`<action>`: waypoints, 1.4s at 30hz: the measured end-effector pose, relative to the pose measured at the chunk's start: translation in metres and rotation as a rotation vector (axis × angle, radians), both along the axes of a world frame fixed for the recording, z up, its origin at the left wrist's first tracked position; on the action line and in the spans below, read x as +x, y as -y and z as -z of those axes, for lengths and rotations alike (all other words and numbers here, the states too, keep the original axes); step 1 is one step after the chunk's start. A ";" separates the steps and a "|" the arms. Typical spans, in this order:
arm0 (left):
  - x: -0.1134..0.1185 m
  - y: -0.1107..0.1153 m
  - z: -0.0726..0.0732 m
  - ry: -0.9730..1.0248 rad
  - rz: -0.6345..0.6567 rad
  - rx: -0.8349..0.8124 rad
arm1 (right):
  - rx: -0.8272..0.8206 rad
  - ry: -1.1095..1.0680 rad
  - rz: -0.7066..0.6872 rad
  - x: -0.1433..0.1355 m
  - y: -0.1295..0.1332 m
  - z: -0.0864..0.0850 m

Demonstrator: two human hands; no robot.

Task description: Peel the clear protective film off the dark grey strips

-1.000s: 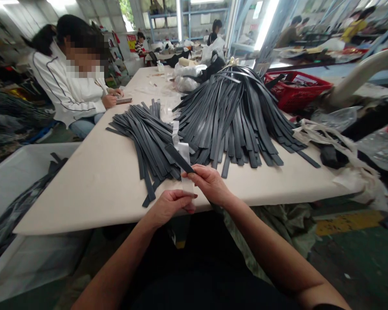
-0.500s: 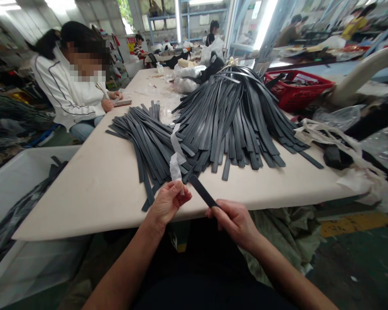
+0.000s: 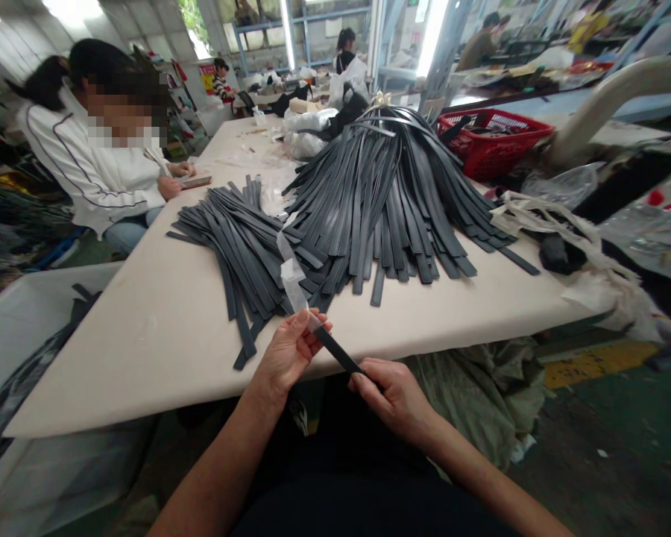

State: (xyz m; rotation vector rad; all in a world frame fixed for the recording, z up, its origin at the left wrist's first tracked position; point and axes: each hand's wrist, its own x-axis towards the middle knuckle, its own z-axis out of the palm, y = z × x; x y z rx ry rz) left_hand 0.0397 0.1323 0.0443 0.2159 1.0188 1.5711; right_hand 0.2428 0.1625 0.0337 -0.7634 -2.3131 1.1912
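Note:
A dark grey flat strap (image 3: 338,350) slants between my hands above the table's front edge. Its lower part is gripped by my right hand (image 3: 394,395), fingers wrapped round it. My left hand (image 3: 294,347) pinches a translucent whitish strip (image 3: 294,280), whose lower end lies against the strap's upper end. The strip's other end trails up over the straps behind. Beyond my left hand lies a loose pile of similar straps (image 3: 235,253). A larger fanned bundle (image 3: 385,194), tied at its top, lies to the right of it.
The pale table (image 3: 145,328) stretches away from me. A white bin (image 3: 39,313) with dark straps stands at left. A co-worker (image 3: 101,164) sits at the table's left side. At back right are a red basket (image 3: 497,142) and cloth strips (image 3: 559,224).
My hands have come closer together. The strap's upper end has moved into my left fingers and now meets the whitish strip. The view has shifted slightly right.

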 end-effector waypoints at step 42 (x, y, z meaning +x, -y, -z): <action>0.052 0.037 0.023 -0.251 0.149 0.047 | -0.612 -0.153 -0.157 0.002 0.006 0.031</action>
